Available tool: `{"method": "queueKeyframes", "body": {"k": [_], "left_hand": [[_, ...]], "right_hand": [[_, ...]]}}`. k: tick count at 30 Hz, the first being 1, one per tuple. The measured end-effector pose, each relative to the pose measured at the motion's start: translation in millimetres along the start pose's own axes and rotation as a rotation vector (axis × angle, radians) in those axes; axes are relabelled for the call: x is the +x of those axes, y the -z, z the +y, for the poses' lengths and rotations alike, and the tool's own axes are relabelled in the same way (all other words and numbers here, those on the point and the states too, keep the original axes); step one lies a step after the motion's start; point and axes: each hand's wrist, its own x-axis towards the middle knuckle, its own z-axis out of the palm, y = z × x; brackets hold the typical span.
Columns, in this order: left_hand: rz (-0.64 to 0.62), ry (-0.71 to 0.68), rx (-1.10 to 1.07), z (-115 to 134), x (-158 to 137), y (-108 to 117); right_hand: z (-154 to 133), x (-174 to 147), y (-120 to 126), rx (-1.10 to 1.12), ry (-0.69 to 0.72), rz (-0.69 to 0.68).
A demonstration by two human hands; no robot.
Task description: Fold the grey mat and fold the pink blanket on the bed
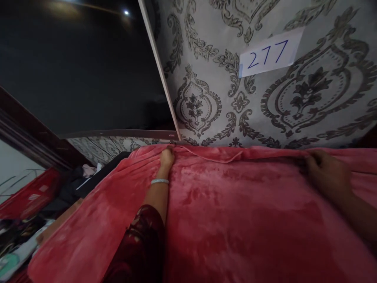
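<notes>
Plush blanket (224, 220): likely soft, limp; hold 12-o'clock edge (219, 156)
Left hand (167, 157): pinching edge, 11 o'clock
Right hand (328, 175): gripping edge, 2 o'clock

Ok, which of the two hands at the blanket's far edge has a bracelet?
The left hand: a pale bracelet circles its wrist, beyond the dark red sleeve; the right hand shows none.

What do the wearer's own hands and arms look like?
Both are ungloved. The left hand has a thin silvery bracelet at the wrist, below it a dark red, patterned sleeve. The right hand is blurred; no sleeve shows there.
</notes>
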Motion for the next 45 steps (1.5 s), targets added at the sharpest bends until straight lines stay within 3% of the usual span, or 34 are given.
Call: {"method": "queueKeyframes", "body": {"k": [4,6,9,12,15,19,22,25,26,28,30,32,34,35,38,41,43,45], "left_hand": [[0.204,0.102,-0.072,-3.5,2.1,2.0],[0.247,0.105,-0.106,-1.9,3.9,0.9],[0.136,0.037,-0.062,3.7,3.0,-7.5],[0.07,-0.017,0.016,7.8,-1.7,-17.0],[0.074,-0.034,0.086,8.3,-6.0,-15.3],[0.03,-0.093,0.15,19.7,-11.6,5.2],[-0.101,-0.335,0.049,50.6,-25.4,13.8],[-0.335,-0.743,-0.228,89.4,-48.5,2.9],[-0.367,-0.861,-0.298,99.4,-55.5,-3.7],[-0.31,-0.996,-0.325,110.2,-63.8,-16.9],[-0.167,-0.914,-0.22,108.5,-62.8,-25.4],[-0.052,-0.69,-0.105,99.4,-55.9,-27.0],[-0.006,-0.532,-0.055,91.2,-50.2,-23.3],[0.001,-0.522,-0.061,89.7,-49.7,-20.9],[-0.062,-0.763,-0.135,97.7,-60.8,-17.9],[-0.246,-1.079,-0.152,113.9,-78.6,-22.9],[-0.338,-1.097,-0.091,119.6,-82.8,-27.0],[-0.356,-0.969,-0.007,118.1,-77.9,-29.3]], "right_hand": [[-1.7,0.3,0.9,0.057,0.087,0.05],[0.7,2.0,-3.2,0.046,0.172,0.028],[8.0,6.8,-13.2,-0.078,0.249,-0.076],[13.4,9.9,-20.2,-0.241,0.201,-0.197],[11.6,8.8,-17.8,-0.29,0.2,-0.16],[1.7,3.6,-4.0,-0.237,0.226,-0.11],[-5.1,0.1,1.9,-0.122,0.301,-0.061],[-7.0,-0.1,-3.8,-0.02,0.514,-0.19],[-6.1,0.7,-7.3,-0.019,0.569,-0.239],[-2.1,3.2,-14.2,-0.097,0.557,-0.256],[3.9,6.0,-18.4,-0.219,0.4,-0.195],[10.1,8.5,-19.1,-0.291,0.225,-0.117],[13.6,9.7,-17.7,-0.282,0.177,-0.067],[13.5,9.5,-16.8,-0.258,0.21,-0.06],[4.6,4.1,-16.3,-0.192,0.463,-0.123],[-9.2,-5.3,-19.9,-0.201,0.692,-0.299],[-13.0,-8.8,-21.8,-0.24,0.68,-0.415],[-10.0,-7.7,-21.3,-0.292,0.548,-0.456]]}}
